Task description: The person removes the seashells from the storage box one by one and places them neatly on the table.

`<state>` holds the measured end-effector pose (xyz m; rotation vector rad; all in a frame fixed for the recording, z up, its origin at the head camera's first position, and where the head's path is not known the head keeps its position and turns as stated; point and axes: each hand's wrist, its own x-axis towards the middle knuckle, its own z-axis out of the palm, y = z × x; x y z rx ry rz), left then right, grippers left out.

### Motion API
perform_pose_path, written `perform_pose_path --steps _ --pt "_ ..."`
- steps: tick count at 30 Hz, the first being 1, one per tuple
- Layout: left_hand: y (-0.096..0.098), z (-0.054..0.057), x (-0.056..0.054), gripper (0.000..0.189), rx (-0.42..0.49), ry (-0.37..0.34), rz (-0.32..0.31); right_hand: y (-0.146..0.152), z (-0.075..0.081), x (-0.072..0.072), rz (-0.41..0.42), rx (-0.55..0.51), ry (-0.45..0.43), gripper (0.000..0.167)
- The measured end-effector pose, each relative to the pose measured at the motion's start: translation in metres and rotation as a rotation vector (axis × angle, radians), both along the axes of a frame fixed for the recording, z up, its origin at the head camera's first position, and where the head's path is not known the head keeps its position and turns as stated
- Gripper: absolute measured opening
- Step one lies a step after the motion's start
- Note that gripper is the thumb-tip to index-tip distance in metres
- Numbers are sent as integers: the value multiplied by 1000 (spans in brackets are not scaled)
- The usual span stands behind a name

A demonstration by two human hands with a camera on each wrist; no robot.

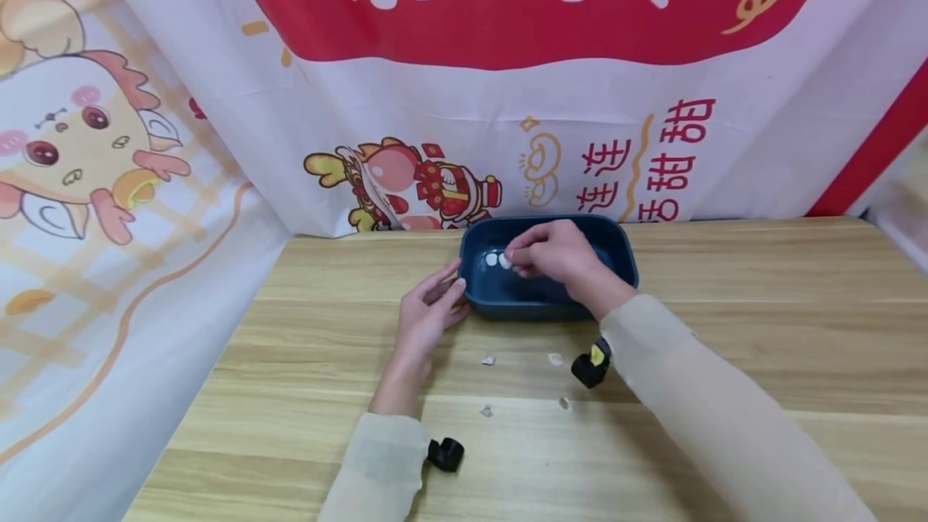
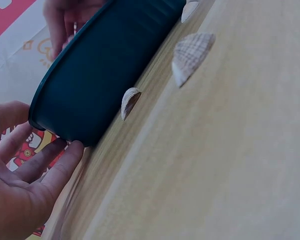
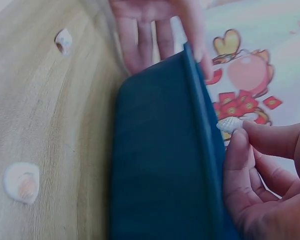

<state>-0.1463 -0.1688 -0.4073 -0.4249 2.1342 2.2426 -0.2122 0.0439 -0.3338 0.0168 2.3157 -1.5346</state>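
A dark blue rectangular basin (image 1: 532, 311) stands on the table against the cloth backdrop. My left hand (image 1: 428, 314) touches its left end, the fingers spread and fairly straight along the rim and outer wall. Over the basin, my right hand (image 1: 557, 252) pinches a small white ribbed seashell (image 3: 230, 124) between thumb and forefinger. Another white shell (image 1: 491, 259) lies on the basin floor, just left of the pinched one. Several more shells lie on the table in front, among them a pale checkered shell (image 2: 192, 56) and a rounded one (image 3: 22, 183).
The wooden table (image 1: 304, 361) runs out to both sides of the basin. Behind it hangs a white and red printed cloth (image 1: 449, 103), and another patterned cloth (image 1: 80, 151) covers the left side. A small black camera mount (image 1: 445, 454) sits at the left wrist.
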Motion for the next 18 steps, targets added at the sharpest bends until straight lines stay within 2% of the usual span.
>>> perform_pose_path --steps 11,18 --pt "0 1 1 33 -7 3 12 31 14 27 39 -138 40 26" --pt "1 3 2 33 -10 1 9 44 16 42 56 -197 42 32"
